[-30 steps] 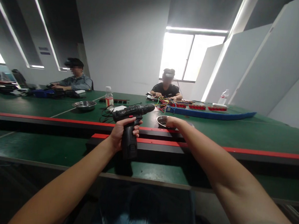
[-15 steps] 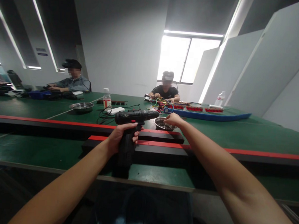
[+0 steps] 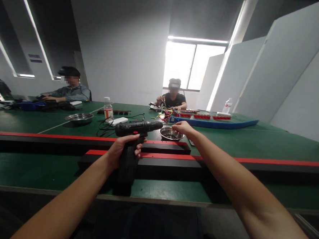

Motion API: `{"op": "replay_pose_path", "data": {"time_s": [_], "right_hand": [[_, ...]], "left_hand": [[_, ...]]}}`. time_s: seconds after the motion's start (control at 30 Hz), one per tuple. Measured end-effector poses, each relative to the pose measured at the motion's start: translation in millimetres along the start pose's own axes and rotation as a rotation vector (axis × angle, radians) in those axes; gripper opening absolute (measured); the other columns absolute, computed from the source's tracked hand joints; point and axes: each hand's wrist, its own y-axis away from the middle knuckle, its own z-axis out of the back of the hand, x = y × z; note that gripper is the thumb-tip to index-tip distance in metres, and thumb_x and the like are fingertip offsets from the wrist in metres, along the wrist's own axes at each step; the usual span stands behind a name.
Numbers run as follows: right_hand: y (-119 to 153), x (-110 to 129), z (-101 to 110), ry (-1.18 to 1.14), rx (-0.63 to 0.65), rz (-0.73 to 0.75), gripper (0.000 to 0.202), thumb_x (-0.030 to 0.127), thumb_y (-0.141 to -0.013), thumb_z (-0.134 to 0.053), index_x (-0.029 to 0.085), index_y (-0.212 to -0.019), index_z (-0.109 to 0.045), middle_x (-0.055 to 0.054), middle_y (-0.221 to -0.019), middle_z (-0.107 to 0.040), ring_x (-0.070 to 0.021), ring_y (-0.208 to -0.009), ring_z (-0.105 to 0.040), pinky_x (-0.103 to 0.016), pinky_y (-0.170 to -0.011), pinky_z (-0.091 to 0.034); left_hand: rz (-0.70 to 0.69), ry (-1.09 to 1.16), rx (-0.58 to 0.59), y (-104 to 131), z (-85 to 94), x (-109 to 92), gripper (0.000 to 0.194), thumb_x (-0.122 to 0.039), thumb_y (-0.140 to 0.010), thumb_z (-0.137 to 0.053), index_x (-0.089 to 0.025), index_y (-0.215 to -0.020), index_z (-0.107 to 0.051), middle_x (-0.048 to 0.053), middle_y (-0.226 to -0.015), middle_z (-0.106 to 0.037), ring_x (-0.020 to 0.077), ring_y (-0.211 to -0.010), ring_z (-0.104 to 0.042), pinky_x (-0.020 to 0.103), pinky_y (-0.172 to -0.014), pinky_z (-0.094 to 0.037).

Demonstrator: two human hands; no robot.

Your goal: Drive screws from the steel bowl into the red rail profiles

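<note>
Left hand (image 3: pixel 120 147), fingers (image 3: pixel 138 151) wrapped round a black drill (image 3: pixel 137 128) near red-topped bars (image 3: pixel 156 166) on the green tabletop (image 3: pixel 255 143). Right hand (image 3: pixel 183 128), fingers bunched at the metal bowl (image 3: pixel 163 132), seems to be picking small pieces (image 3: pixel 171 136); whether it holds one is unclear. Lifting one calls for a careful pinch.

No legible txt, nos. or signs.

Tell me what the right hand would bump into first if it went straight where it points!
Most likely the small dark pieces in the metal bowl: the right hand angles left and down over it. Depth is hard to judge here, so the bowl's inner side might come first.
</note>
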Motion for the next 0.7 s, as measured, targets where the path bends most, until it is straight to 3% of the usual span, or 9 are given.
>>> {"op": "replay_pose_path", "data": {"time_s": [0.17, 0.43, 0.6, 0.7], "right_hand": [[3, -2, 0, -0.117, 0.013, -0.003, 0.012, 0.024, -0.081, -0.074, 0.012, -0.077, -0.071, -0.005, -0.062, -0.064, -0.0107, -0.049, -0.052, -0.023, -0.043, -0.037], [31, -3, 13, -0.463, 0.125, 0.042, 0.009, 0.018, -0.082, -0.076, 0.012, -0.086, -0.072, -0.008, -0.077, -0.07, -0.0113, -0.06, -0.058, -0.022, -0.052, -0.045], [42, -13, 24, -0.647, 0.242, 0.094, 0.019, 0.031, -0.085, -0.076, 0.014, -0.09, -0.07, -0.01, -0.095, -0.072, -0.0129, -0.074, -0.064, -0.024, -0.066, -0.051], [45, -15, 24, -0.677, 0.237, 0.088, 0.024, 0.037, -0.086, -0.075, 0.015, -0.092, -0.068, -0.009, -0.1, -0.072, -0.0136, -0.078, -0.064, -0.023, -0.064, -0.048]], "left_hand": [[0.004, 0.008, 0.0, 0, -1.0, 0, 0.024, -0.026, -0.088, -0.063, -0.006, -0.1, -0.07, 0.003, -0.069, -0.057, 0.011, -0.052, -0.055, 0.027, -0.057, -0.055], [0.028, 0.005, -0.003, -1, 1.4, 0, 0.026, -0.027, -0.089, -0.063, -0.006, -0.104, -0.069, 0.002, -0.07, -0.057, 0.0111, -0.052, -0.056, 0.026, -0.055, -0.054], [0.025, -0.001, -0.02, 0, 1.3, 1, 0.024, -0.025, -0.088, -0.064, -0.006, -0.102, -0.069, 0.003, -0.069, -0.058, 0.0106, -0.051, -0.056, 0.025, -0.053, -0.054], [0.024, -0.011, -0.038, 0, 0.5, 1, 0.024, -0.025, -0.087, -0.064, -0.006, -0.102, -0.069, 0.003, -0.068, -0.058, 0.0111, -0.05, -0.056, 0.025, -0.053, -0.054]]}}
